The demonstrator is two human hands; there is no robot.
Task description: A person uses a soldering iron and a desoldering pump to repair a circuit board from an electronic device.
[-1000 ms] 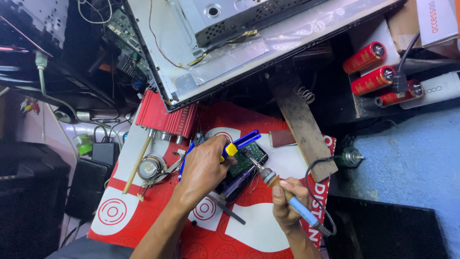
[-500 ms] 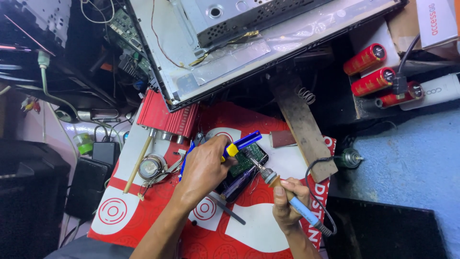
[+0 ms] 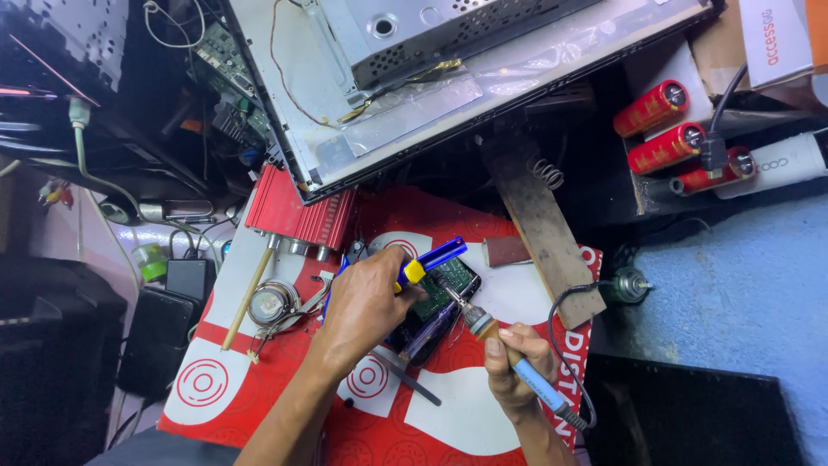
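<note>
Green circuit board (image 3: 442, 292) lies on the red-and-white printed mat (image 3: 285, 380), partly under the left hand (image 3: 366, 302), which grips a blue-and-yellow-handled tool (image 3: 429, 261) over it. Right hand (image 3: 516, 362) closes round a blue-handled soldering iron (image 3: 509, 358), tip down on the board. Red finned heat sink (image 3: 297, 217) sits just above.

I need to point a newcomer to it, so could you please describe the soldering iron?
Find the red and white printed sheet on the bench. At its lower right, the right hand holds the soldering iron: blue handle, black cord, metal tip on the green circuit board.
</note>
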